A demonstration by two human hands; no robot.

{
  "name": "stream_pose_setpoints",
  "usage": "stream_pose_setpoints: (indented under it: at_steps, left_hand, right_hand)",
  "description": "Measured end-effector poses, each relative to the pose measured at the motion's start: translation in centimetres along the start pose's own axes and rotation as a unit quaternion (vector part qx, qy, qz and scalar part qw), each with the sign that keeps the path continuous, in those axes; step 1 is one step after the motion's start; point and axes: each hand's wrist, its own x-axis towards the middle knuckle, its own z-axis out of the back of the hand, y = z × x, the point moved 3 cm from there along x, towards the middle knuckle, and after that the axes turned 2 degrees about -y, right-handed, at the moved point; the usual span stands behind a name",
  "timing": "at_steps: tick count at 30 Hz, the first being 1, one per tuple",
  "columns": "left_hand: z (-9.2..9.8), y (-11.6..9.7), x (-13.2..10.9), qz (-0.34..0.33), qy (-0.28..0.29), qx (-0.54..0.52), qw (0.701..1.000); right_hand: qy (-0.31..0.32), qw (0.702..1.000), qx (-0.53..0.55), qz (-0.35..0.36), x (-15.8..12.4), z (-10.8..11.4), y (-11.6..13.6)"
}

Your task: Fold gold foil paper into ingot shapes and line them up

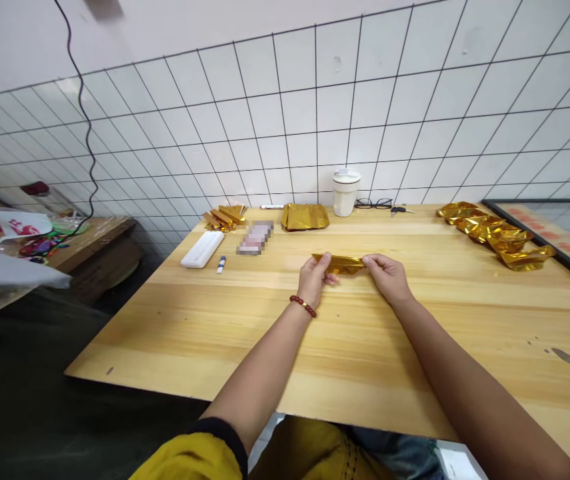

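Observation:
A folded piece of gold foil paper (345, 265) is stretched between my two hands just above the wooden table (245, 347). My left hand (315, 275), with a red bead bracelet (303, 306) on the wrist, is closed on its left end, thumb on top. The right end is pinched between the thumb and fingers of my right hand (387, 275). Behind my hands lies a flat stack of gold foil paper (305, 217). Several folded gold foil pieces (495, 233) sit in a row at the right. Narrow gold foil strips (225, 218) rest at the back left.
A white lidded cup (346, 193), eyeglasses (373, 203) and a key (402, 210) stand along the wall. At left are a white power bank (203, 249), a small blue-and-white stick (221, 265) and a blurred pinkish item (255, 238). A black-framed panel (545, 233) borders the right side.

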Motion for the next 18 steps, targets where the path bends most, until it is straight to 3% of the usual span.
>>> stream_pose_setpoints:
  at_steps: [7,9,11,14,18]
  left_hand:
    - [0.1,0.3,0.0,-0.013,-0.008,0.031,0.999]
    - [0.1,0.4,0.1,-0.014,-0.005,0.032,0.999]
    - [0.1,0.5,0.2,-0.018,0.0,0.039,0.999]
    - [0.1,0.7,0.2,-0.029,0.015,0.071,0.997]
    - [-0.1,1.1,0.2,-0.029,0.069,0.121,0.99]
  right_hand:
    - [0.032,0.999,0.0,-0.006,-0.2,-0.3,0.2]
    - [0.008,1.0,-0.029,0.008,-0.1,0.0,0.1]
    - [-0.049,0.992,-0.096,0.066,-0.1,0.5,0.4]
    - [-0.104,0.951,-0.224,0.186,-0.4,0.7,1.6]
    - [-0.028,0.895,-0.324,0.305,-1.4,-0.9,3.2]
